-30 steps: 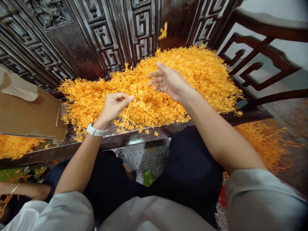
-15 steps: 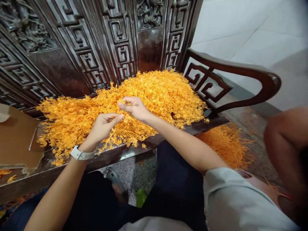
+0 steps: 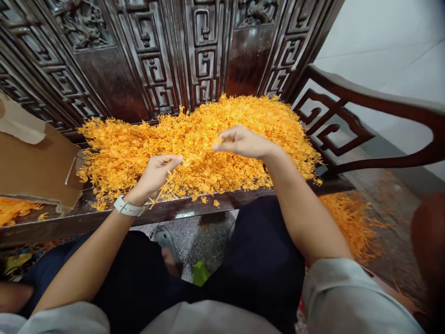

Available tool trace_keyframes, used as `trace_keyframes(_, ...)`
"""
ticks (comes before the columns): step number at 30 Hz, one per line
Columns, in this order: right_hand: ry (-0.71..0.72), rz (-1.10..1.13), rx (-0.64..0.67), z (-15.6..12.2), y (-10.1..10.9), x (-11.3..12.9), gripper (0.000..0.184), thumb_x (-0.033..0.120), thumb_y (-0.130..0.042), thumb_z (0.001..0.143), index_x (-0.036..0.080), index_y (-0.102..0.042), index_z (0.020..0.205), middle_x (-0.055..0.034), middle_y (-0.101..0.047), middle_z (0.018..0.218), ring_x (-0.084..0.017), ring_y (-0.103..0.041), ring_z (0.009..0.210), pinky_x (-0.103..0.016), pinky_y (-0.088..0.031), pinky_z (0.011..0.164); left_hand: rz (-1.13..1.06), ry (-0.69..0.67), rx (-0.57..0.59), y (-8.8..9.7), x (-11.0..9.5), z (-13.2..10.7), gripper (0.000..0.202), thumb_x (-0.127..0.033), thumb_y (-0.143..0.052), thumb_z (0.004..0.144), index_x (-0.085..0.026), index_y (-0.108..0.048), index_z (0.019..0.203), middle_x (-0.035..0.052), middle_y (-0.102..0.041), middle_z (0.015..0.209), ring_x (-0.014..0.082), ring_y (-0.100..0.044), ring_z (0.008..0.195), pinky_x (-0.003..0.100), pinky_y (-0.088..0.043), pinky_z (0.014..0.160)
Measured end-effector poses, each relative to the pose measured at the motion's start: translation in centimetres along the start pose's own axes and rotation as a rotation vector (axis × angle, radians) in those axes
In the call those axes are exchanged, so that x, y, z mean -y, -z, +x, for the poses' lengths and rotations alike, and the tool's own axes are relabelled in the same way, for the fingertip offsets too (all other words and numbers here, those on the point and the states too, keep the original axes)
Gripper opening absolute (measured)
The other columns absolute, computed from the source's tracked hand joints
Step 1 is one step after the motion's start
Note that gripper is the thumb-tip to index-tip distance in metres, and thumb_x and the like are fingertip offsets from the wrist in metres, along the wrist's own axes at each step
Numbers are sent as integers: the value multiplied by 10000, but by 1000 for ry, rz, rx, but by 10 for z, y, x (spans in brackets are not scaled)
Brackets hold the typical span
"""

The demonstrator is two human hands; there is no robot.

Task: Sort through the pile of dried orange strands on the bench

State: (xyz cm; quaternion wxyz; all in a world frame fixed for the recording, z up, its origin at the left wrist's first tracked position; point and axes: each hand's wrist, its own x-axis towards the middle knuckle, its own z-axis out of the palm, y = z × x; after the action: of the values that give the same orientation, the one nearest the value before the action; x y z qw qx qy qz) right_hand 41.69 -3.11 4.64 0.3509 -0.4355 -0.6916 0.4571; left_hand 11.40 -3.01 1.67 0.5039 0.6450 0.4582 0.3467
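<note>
A wide heap of small orange, flower-like pieces point(image 3: 243, 116) with thin stems covers the seat of a dark wooden bench point(image 3: 174, 213). My left hand point(image 3: 156, 174), with a pale watch band on its wrist, is closed over the front of the heap. Its thumb and forefinger pinch an orange stemmed piece point(image 3: 168, 183) that hangs below the fingers. To the right and higher, my right hand point(image 3: 245, 141) is above the heap, thumb and fingertips pinched on a yellow-orange piece point(image 3: 218, 140). The hands are well apart.
A cardboard box point(image 3: 38, 162) stands on the bench at left, with more orange pieces point(image 3: 17, 211) beside it. A carved backrest point(image 3: 205, 51) rises behind, and an armrest point(image 3: 382, 97) curves at right. Orange strands point(image 3: 358, 227) pile on the floor. Another person's limb point(image 3: 429, 236) shows at right.
My hands were almost touching and have separated, the right hand going rightward and up. The view has shifted, so more of the box shows at left.
</note>
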Motion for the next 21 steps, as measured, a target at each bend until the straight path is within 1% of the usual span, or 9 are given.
trace_keyframes(2,-35,-55,434,-6,-8,5,463,590,-905,716,183,-690,666,17,-583,624,-104,-488,574,-271,-382,550,-65,47,-75,4,0,1,436,-581,-827,805,-174,-684,747,-47,-442,523,80,-327,455,234,-226,441)
trace_keyframes(4,-41,7,585,-6,-7,5,483,644,-873,736,179,-741,741,13,-596,629,-111,-501,560,-273,-400,544,-111,92,-88,5,-3,1,425,-575,-816,814,-184,-652,779,-44,-483,502,85,-374,426,224,-255,420)
trace_keyframes(5,-23,70,504,-4,-4,3,509,684,-837,761,183,-756,807,14,-593,634,-113,-491,552,-275,-404,539,-129,111,-83,4,-5,1,418,-575,-805,824,-191,-640,805,-40,-509,497,91,-398,414,220,-269,411)
trace_keyframes(8,33,270,-66,9,8,-10,624,794,-699,827,204,-732,1028,-10,-616,718,-142,-504,604,-289,-449,571,-173,147,-78,2,-7,-1,410,-584,-772,851,-210,-605,872,-32,-562,503,103,-432,391,213,-290,391)
trace_keyframes(10,-1,357,-344,19,7,-19,695,841,-619,844,206,-689,1118,-50,-641,805,-174,-536,671,-313,-482,606,-193,157,-82,0,-5,-1,415,-591,-766,863,-217,-590,897,-29,-591,524,97,-419,381,211,-275,387)
trace_keyframes(13,-99,474,-419,29,-23,-23,748,869,-531,866,203,-637,1190,-93,-658,896,-208,-576,720,-347,-510,616,-186,125,-91,-3,1,0,415,-598,-759,880,-224,-588,929,-16,-642,578,91,-406,388,218,-267,400)
trace_keyframes(16,-166,571,-312,33,-77,-14,687,824,-609,859,225,-579,1194,-96,-665,968,-212,-623,747,-352,-532,614,-144,61,-126,-10,5,2,391,-584,-743,906,-224,-609,980,-2,-688,663,95,-429,428,234,-315,439)
trace_keyframes(19,-156,630,-302,34,-124,-5,633,758,-743,812,259,-501,1119,-37,-630,928,-171,-587,697,-315,-496,578,-98,-63,-147,-23,3,0,373,-551,-765,899,-213,-628,979,15,-703,751,121,-553,569,245,-401,530)
trace_keyframes(21,-112,615,-396,36,-138,-5,597,783,-700,835,272,-449,1017,20,-537,802,-146,-496,637,-288,-421,540,-67,-121,-130,-33,2,-4,388,-563,-777,886,-215,-616,949,2,-676,730,135,-574,604,251,-401,544)
